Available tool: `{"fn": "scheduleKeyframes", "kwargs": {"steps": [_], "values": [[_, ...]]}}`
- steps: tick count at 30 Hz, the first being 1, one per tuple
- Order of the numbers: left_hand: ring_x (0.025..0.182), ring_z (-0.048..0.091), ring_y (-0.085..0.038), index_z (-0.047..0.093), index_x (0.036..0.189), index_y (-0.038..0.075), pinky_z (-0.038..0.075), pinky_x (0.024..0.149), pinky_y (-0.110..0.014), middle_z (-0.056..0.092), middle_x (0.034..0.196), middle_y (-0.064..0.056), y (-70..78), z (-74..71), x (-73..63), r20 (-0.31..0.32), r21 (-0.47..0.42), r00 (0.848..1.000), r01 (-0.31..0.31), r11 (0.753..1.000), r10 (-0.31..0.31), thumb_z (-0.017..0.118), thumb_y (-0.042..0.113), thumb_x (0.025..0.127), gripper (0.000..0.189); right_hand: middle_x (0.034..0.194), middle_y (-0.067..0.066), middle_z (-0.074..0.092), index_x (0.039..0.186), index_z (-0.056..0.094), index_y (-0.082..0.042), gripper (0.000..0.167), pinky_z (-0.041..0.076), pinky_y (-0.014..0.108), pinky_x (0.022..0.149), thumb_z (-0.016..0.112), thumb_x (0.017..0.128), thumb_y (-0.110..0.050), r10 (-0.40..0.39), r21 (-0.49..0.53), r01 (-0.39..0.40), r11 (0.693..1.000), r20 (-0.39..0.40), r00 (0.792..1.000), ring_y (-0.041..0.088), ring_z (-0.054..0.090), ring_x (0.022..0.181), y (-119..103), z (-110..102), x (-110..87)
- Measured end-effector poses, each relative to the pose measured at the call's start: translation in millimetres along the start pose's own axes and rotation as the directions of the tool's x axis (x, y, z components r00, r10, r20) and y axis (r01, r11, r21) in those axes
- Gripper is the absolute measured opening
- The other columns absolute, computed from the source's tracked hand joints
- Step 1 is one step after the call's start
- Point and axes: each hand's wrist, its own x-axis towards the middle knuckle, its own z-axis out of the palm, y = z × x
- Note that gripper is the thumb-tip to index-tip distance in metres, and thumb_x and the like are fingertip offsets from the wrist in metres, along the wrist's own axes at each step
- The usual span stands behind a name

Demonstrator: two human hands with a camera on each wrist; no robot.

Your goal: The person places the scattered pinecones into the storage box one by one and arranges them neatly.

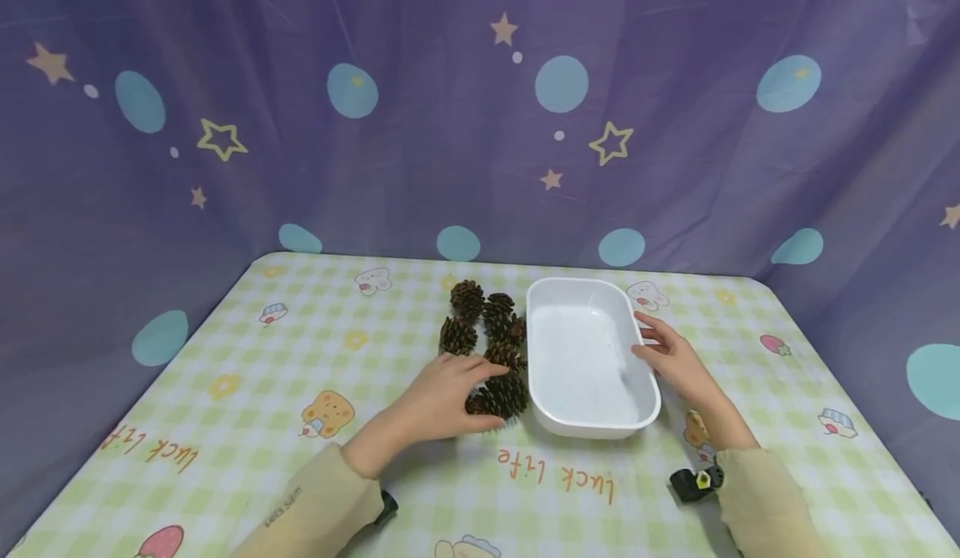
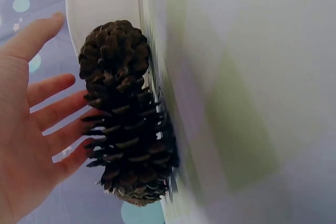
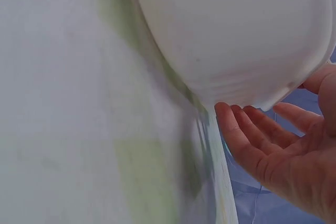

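Note:
Several brown pine cones lie in a cluster on the table, just left of a white rectangular tub. My left hand reaches over the near cones, with its thumb apart from the fingers. In the left wrist view, the fingers of that hand are spread and fairly straight beside a pine cone; some fingertips go behind it. At the tub's right side, my right hand holds the wall, thumb at the rim. The right wrist view shows its fingertips against the tub's outside.
A green-and-white checked tablecloth with printed cartoons and lettering covers the table. Behind it hangs a purple curtain with stars and blue dots. Black straps show at the sleeve cuffs.

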Motion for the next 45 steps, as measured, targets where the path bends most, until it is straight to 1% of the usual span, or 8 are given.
{"fn": "scheduleKeyframes", "kwargs": {"steps": [7,15,21,31,36,38,43,45], "values": [[0.106,0.054,-0.014,0.05,0.129,0.024,0.038,0.096,-0.041,0.057,0.119,0.004,3.3,5.1,3.8,0.036,0.032,0.999,-0.004,0.999,0.003,0.066,0.056,0.073,0.066,0.135,0.025,0.038,0.145,0.022,-0.012,0.061,0.05,0.025,0.074,0.052,0.093,-0.019,0.011,0.018,-0.01,1.0,-0.03,1.0,0.038,0.045,0.116,4.2,2.7,-0.9],[0.11,0.052,-0.015,0.047,0.132,0.023,0.036,0.099,-0.044,0.052,0.124,0.002,4.3,7.9,4.2,0.078,0.039,0.997,0.002,0.999,-0.005,0.07,0.05,0.073,0.069,0.134,0.025,0.039,0.144,0.024,-0.01,0.06,0.05,0.024,0.074,0.053,0.092,-0.019,0.014,0.034,-0.013,0.999,-0.044,0.999,0.037,0.046,0.115,3.0,5.6,-2.6],[0.109,0.053,-0.014,0.046,0.133,0.022,0.038,0.097,-0.042,0.052,0.123,0.003,4.8,10.6,6.0,0.076,0.058,0.997,-0.001,0.998,-0.003,0.071,0.043,0.075,0.067,0.135,0.024,0.039,0.145,0.023,-0.011,0.061,0.049,0.024,0.072,0.052,0.092,-0.017,0.015,0.037,-0.014,0.999,-0.037,0.999,0.038,0.045,0.116,3.5,4.4,-3.0],[0.112,0.052,-0.017,0.045,0.133,0.021,0.037,0.099,-0.044,0.053,0.124,0.001,6.3,9.3,6.7,0.079,-0.024,0.995,0.055,0.998,-0.053,0.071,0.038,0.076,0.065,0.135,0.024,0.039,0.145,0.023,-0.012,0.06,0.048,0.023,0.073,0.052,0.093,-0.019,0.01,0.038,-0.009,0.999,-0.028,1.0,0.036,0.045,0.115,4.9,4.0,-1.6],[0.114,0.051,-0.019,0.046,0.133,0.021,0.036,0.1,-0.045,0.053,0.126,0.0,6.0,8.0,5.6,0.076,-0.068,0.996,0.062,0.996,-0.057,0.07,0.037,0.077,0.063,0.135,0.023,0.039,0.145,0.023,-0.012,0.06,0.048,0.023,0.072,0.052,0.092,-0.019,0.014,0.042,-0.012,0.999,-0.032,0.999,0.035,0.045,0.114,4.6,4.8,-1.7],[0.114,0.051,-0.02,0.046,0.133,0.021,0.038,0.099,-0.044,0.052,0.127,0.0,6.3,7.1,5.2,0.079,-0.085,0.995,0.059,0.995,-0.053,0.07,0.036,0.078,0.061,0.135,0.023,0.039,0.145,0.023,-0.012,0.061,0.048,0.023,0.072,0.052,0.092,-0.019,0.017,0.041,-0.015,0.999,-0.033,0.999,0.03,0.047,0.112,4.6,4.8,-1.7],[0.115,0.051,-0.018,0.05,0.129,0.021,0.044,0.095,-0.038,0.052,0.127,0.002,7.3,5.1,5.3,0.093,-0.126,0.995,0.052,0.991,-0.04,0.068,0.034,0.08,0.054,0.135,0.022,0.04,0.145,0.024,-0.013,0.061,0.047,0.022,0.07,0.053,0.092,-0.02,0.017,0.036,-0.016,0.999,-0.034,0.999,0.011,0.05,0.101,5.0,3.3,-1.5],[0.115,0.05,-0.017,0.052,0.126,0.021,0.045,0.095,-0.036,0.052,0.126,0.002,7.3,4.4,5.6,0.097,-0.142,0.995,0.049,0.989,-0.036,0.068,0.033,0.08,0.05,0.135,0.022,0.04,0.145,0.024,-0.013,0.061,0.047,0.021,0.07,0.053,0.092,-0.02,0.021,0.033,-0.02,0.999,-0.029,0.999,0.01,0.049,0.1,5.2,2.6,-1.3]]}}
